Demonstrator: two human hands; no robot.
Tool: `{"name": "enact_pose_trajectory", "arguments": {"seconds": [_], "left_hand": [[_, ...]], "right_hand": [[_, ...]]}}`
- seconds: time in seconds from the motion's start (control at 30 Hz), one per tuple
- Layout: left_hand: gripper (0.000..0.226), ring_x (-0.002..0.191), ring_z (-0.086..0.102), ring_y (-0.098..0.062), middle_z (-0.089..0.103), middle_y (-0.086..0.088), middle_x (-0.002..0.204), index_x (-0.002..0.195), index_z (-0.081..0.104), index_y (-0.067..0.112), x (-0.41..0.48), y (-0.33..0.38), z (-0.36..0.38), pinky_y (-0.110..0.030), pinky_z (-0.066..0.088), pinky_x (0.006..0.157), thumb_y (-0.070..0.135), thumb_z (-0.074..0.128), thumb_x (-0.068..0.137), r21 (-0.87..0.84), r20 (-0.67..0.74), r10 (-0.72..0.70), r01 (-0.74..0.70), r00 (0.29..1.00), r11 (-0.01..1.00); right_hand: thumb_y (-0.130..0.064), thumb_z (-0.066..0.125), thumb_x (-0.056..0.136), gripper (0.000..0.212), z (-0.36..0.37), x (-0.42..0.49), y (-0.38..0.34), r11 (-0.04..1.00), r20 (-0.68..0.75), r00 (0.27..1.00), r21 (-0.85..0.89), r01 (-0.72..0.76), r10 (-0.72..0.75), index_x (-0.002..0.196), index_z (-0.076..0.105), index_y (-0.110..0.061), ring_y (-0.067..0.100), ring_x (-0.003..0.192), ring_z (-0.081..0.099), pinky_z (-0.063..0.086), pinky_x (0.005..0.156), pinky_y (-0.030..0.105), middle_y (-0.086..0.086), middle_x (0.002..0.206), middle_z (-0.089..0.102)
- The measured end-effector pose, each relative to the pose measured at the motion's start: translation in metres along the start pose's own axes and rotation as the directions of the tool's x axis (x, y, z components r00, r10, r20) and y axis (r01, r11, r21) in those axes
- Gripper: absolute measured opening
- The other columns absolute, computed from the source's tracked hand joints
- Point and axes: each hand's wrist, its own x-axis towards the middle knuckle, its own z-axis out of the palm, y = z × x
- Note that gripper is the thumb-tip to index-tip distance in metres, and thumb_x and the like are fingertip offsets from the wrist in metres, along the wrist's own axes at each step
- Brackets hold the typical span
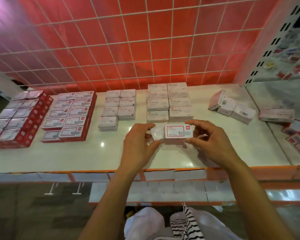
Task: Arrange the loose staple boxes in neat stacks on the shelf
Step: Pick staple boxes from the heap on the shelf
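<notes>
Most boxes stacked; some loose.
Right hand [213,144] pinches a red-edged box [177,131], left hand [139,144] grips a pale box [156,134] beside it, mid-shelf [93,156]. Neat stacks [68,115] nine to twelve o'clock; loose boxes [232,110] at three.

White shelf [76,156] bay, red-backed.
Behind: white wire grid [146,13] over red panel [163,54]; glossy top edged in orange, glinting w/ light spots; slotted white upright [274,49] at R; dark floor [16,213] below L.

White wire grid [146,16] (red backing [163,42]), striped cloth [189,220]
</notes>
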Motion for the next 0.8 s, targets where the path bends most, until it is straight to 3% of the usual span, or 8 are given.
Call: {"name": "enact_pose_trajectory", "arguments": {"seconds": [0.13, 0.27, 0.4, 0.6, 0.8], "left_hand": [[0.051, 0.079, 0.054, 0.003, 0.059, 0.004, 0.118, 0.124, 0.058, 0.022, -0.004, -0.026, -0.032, -0.007, 0.045, 0.075, 0.031, 0.078, 0.078, 0.009, -0.036, -0.014, 0.015, 0.999, 1.000], [0.050, 0.081, 0.053, -0.002, 0.059, 0.001, 0.118, 0.125, 0.059, 0.018, -0.009, -0.050, -0.064, -0.015, 0.048, 0.080, 0.025, 0.077, 0.078, 0.026, -0.069, -0.014, 0.016, 0.997, 1.000], [0.050, 0.082, 0.056, -0.004, 0.059, 0.000, 0.117, 0.123, 0.061, 0.020, -0.012, -0.076, -0.093, -0.009, 0.047, 0.078, 0.020, 0.079, 0.076, 0.015, -0.098, 0.005, -0.004, 0.995, 1.000], [0.050, 0.084, 0.056, -0.005, 0.058, 0.004, 0.112, 0.123, 0.061, 0.019, -0.016, -0.115, -0.129, -0.006, 0.045, 0.076, 0.028, 0.078, 0.077, 0.037, -0.112, -0.004, 0.008, 0.994, 0.999], [0.052, 0.093, 0.056, -0.004, 0.059, 0.005, 0.114, 0.124, 0.060, 0.019, -0.019, -0.147, -0.158, -0.014, 0.048, 0.084, 0.036, 0.076, 0.078, 0.089, -0.074, 0.055, -0.049, 0.996, 0.995]], "right_hand": [[-0.005, 0.076, 0.075, 0.056, 0.037, 0.005, -0.020, 0.999, 0.044, 0.999, 0.025, 0.023, -0.024, 0.101, 0.055, -0.049, 0.015, 0.084, 0.060, 0.054, 0.077, 0.025, -0.003, 0.089, 0.062], [-0.004, 0.076, 0.075, 0.055, 0.075, 0.010, -0.039, 0.998, 0.075, 0.995, 0.027, 0.059, -0.061, 0.102, 0.057, -0.048, 0.006, 0.077, 0.056, 0.052, 0.070, 0.023, -0.004, 0.086, 0.061], [-0.005, 0.076, 0.075, 0.051, 0.113, 0.014, -0.054, 0.998, 0.090, 0.994, 0.028, 0.061, -0.064, 0.109, 0.060, -0.039, 0.008, 0.077, 0.056, 0.052, 0.069, 0.022, -0.007, 0.085, 0.061], [-0.006, 0.076, 0.075, 0.046, 0.165, 0.013, -0.070, 0.997, 0.071, 0.995, 0.046, 0.069, -0.072, 0.111, 0.064, -0.032, 0.008, 0.070, 0.054, 0.048, 0.063, 0.019, -0.010, 0.075, 0.058], [-0.008, 0.076, 0.076, 0.044, 0.206, 0.006, -0.084, 0.996, 0.031, 0.998, 0.069, 0.055, -0.057, 0.113, 0.064, -0.029, 0.007, 0.073, 0.055, 0.048, 0.063, 0.016, -0.017, 0.073, 0.060]]}}
